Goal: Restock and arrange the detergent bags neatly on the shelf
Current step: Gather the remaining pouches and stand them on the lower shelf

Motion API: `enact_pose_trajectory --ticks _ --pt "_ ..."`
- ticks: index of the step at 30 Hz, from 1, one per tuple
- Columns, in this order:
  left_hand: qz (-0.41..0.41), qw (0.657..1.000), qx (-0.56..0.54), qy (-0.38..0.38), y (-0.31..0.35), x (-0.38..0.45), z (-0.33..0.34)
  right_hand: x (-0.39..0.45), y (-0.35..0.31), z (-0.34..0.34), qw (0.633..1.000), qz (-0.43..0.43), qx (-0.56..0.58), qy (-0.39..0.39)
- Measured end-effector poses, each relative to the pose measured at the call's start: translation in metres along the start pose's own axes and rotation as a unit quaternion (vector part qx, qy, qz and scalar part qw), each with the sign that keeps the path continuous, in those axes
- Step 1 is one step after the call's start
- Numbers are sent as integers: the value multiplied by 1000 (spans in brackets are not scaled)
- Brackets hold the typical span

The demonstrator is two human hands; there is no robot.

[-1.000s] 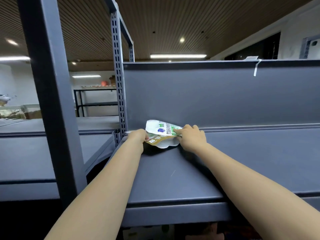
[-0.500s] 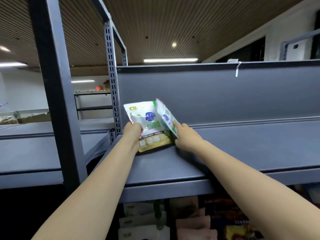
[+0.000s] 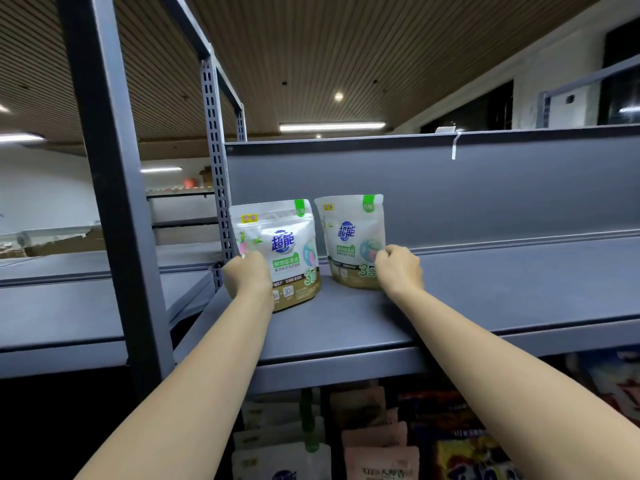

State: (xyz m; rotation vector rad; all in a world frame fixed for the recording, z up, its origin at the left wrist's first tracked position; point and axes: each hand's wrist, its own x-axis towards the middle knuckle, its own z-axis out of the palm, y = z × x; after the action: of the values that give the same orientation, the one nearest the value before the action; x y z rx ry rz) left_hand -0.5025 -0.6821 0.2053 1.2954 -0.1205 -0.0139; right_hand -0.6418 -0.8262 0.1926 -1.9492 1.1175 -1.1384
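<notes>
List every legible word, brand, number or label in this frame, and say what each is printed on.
"超能": blue logo on the left detergent bag, held by the left hand.
"超能": same logo on the right detergent bag, held by the right hand.
"3合": large print low on both bags, partly cut off.
"30": small box near the left bag's base.
"6": green corner tab of the right bag; the rest is blurred.
Green banners, fine print and lower-shelf packets: unreadable.

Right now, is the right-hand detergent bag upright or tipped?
Upright: the right detergent bag stands on its base on the shelf, front label facing out, right hand pinching it.
</notes>
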Motion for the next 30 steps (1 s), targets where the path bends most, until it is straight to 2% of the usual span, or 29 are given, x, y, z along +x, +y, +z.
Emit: enact_pose_trajectory --ticks 2,3,6,8,14,21,30 --pt "-5 1000 -4 12 -1 -1 -3 -5 -2 -7 998 7 30 56" --pt "-5 1000 1 12 0 -3 -5 -7 -4 -9 997 5 53 58" --pt "7 1000 16 6 -1 -8 -6 -11 -6 -11 992 -2 123 5" --pt "16 1000 19 11 -3 -12 -8 -13 -7 -12 988 17 151 4" --pt "49 998 24 43 -4 -31 -13 -34 -5 -24 986 41 129 95" --pt "103 990 4 99 6 -73 -39 -72 -13 -56 965 8 185 186" --pt "170 977 -48 118 -6 -129 -90 -131 25 -91 942 -5 262 210"
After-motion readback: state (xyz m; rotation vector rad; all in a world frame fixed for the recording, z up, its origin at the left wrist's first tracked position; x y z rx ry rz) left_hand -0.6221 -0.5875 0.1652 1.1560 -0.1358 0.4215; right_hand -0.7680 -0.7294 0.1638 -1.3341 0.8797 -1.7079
